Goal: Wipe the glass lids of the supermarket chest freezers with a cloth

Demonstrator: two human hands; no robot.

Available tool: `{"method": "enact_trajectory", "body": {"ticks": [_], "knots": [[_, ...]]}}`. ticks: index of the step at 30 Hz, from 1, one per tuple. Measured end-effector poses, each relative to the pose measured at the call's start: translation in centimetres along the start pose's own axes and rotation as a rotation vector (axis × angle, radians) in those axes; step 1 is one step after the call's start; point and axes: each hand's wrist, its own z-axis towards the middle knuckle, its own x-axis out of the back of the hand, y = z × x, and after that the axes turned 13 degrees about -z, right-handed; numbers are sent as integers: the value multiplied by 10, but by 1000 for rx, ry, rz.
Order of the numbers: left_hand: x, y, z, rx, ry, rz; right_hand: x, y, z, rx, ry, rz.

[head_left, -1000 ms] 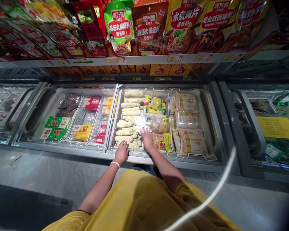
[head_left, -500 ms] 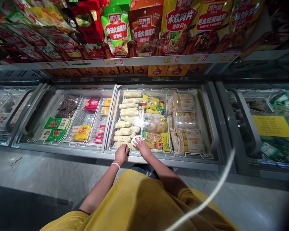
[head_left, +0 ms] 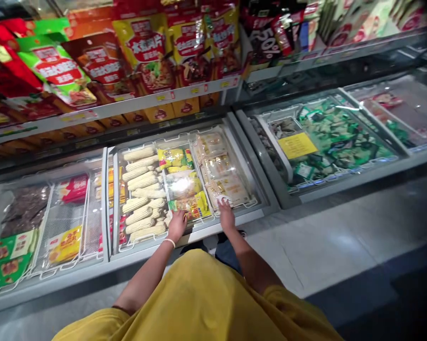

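My right hand (head_left: 226, 216) presses with its fingers extended on a clear freezer lid (head_left: 185, 137), over beige packets (head_left: 225, 187). A bit of white cloth (head_left: 222, 198) shows at its fingertips, the rest hidden beneath the hand. My left hand (head_left: 177, 225), with loosely bent fingers and nothing visible in it, rests at the lid's front edge, before a yellow-green bag (head_left: 190, 206). Under the lid, white corn cobs (head_left: 142, 182) lie stacked on the left, with yellow bags (head_left: 177, 157) in the middle section.
Another freezer section with green packets (head_left: 336, 137) and a yellow sign (head_left: 297, 145) stands on the right. To the left, the lid covers a yellow packet (head_left: 64, 245) and green boxes (head_left: 10, 265). Above runs a shelf edge (head_left: 128, 104) with upright seasoning pouches (head_left: 145, 54).
Both hands have shifted right along the freezer, my right hand from beside the corn to the beige packets with the cloth. The view has turned right.
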Motion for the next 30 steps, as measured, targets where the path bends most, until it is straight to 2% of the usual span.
{"method": "enact_trajectory", "body": {"ticks": [3, 5, 6, 8, 11, 15, 17, 19, 22, 27, 30], "knots": [[-35, 49, 18, -51, -33, -14, 8, -3, 1, 226, -118, 64], [-58, 84, 29, -81, -17, -16, 21, 18, 1, 359, -178, 93], [-71, 101, 34, -94, 0, -16, 28, 38, -1, 374, -170, 105], [-97, 137, 42, -111, 37, -14, 44, 91, -8, 311, -84, 128], [-144, 195, 52, -150, 63, -32, 68, 192, -25, 148, 62, 136], [-212, 278, 60, -238, 15, -78, 106, 321, -39, 6, 162, 78], [-239, 316, 64, -271, -24, -75, 122, 368, -37, -26, 196, 45], [-256, 344, 70, -287, -51, -58, 129, 397, -29, -25, 198, 18], [-266, 365, 81, -273, -43, -32, 121, 408, -16, 60, 107, -23], [-268, 365, 101, -187, -23, -20, 97, 404, -6, 202, 2, -37], [-274, 365, 113, -141, -22, -35, 105, 440, 7, 270, -40, -30]]}}
